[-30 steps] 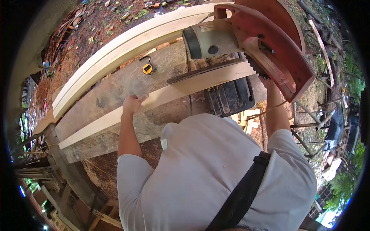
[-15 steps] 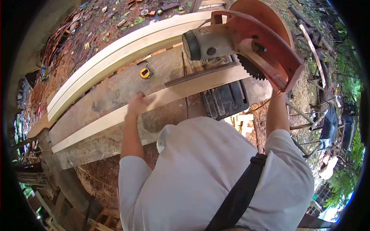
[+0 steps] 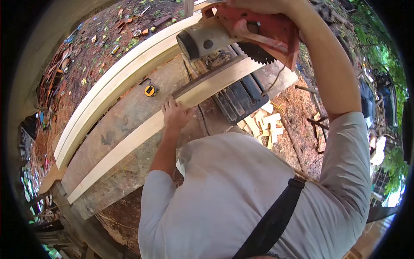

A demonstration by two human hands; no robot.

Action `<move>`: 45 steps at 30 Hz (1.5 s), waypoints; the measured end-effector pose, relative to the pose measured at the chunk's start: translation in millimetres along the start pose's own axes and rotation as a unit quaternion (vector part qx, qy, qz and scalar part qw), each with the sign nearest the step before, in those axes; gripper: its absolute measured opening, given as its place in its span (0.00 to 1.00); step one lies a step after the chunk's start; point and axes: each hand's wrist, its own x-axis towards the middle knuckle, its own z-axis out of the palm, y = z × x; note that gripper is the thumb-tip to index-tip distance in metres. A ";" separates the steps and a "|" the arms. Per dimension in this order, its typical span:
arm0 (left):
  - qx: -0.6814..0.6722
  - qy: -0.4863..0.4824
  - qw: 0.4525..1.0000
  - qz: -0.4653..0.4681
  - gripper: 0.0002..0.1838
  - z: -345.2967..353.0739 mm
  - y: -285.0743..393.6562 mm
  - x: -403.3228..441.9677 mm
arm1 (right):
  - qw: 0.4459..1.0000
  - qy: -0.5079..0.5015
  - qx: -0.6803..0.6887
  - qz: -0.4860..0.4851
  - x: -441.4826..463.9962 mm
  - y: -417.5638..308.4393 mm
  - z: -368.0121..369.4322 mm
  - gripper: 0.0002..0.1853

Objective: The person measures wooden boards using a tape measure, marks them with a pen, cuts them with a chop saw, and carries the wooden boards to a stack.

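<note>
A long pale wooden board lies across the workbench and runs under the saw. My left hand grips it near the dark metal fence, fingers over the far edge. At the top of the view, my right hand is closed on the red handle of a chop saw, partly cut off by the frame edge. The toothed saw blade hangs over the board's right end. Below that end is the saw's black slotted base.
A yellow tape measure rests on the workbench. Long pale boards lie along its far side. Wood offcuts are heaped on the ground beside the saw base. A cord crosses the bench.
My left hand has moved right along the board to the fence. My right hand has risen from below the saw onto its handle. The camera view has shifted.
</note>
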 end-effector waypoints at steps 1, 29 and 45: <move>0.011 0.008 1.000 0.000 0.33 3.2 -1.1 -1.3 | 1.000 -0.001 0.002 0.008 -6.2 -0.5 8.3 0.17; 0.047 0.022 0.998 0.038 0.33 9.8 -4.8 -0.4 | 0.861 -0.002 0.432 0.267 -91.6 -23.0 69.4 0.21; 0.055 -0.039 0.998 0.005 0.36 11.1 -7.0 3.7 | 0.785 0.041 0.563 0.255 -104.8 -27.1 110.6 0.23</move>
